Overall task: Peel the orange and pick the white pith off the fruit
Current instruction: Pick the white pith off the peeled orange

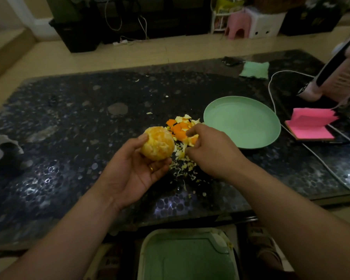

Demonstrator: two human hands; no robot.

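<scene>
At the left edge of the dark speckled stone table [69, 118] lies a crumpled white wrapper [0, 146], well apart from everything else. Toward the middle of the near edge my left hand [133, 170] is turned palm up and holds the round, bumpy peeled orange [158, 145] above the tabletop. My thumb is on its upper left side and my fingers are curled under it, one of them wearing a thin gold ring [151, 168]. The fruit is bare of skin, with pale patches across it.

Just right of the fruit, a heap of white pith shreds [182, 162] is scattered on the table, and behind it sit bright orange peel pieces [180, 128]. My right hand [212, 150] hangs over that heap, knuckles up and fingers bent down with the tips close together. I cannot tell whether they pinch anything.

Beside the peel stands a round pale-green plate [242, 122]. A white cable [275, 110] runs past its right rim, and a pink pad of sticky notes [311, 126] lies near the right edge. A green square cloth [255, 70] rests toward the far right corner — and below the near edge sits a green plastic tray [186, 257].
</scene>
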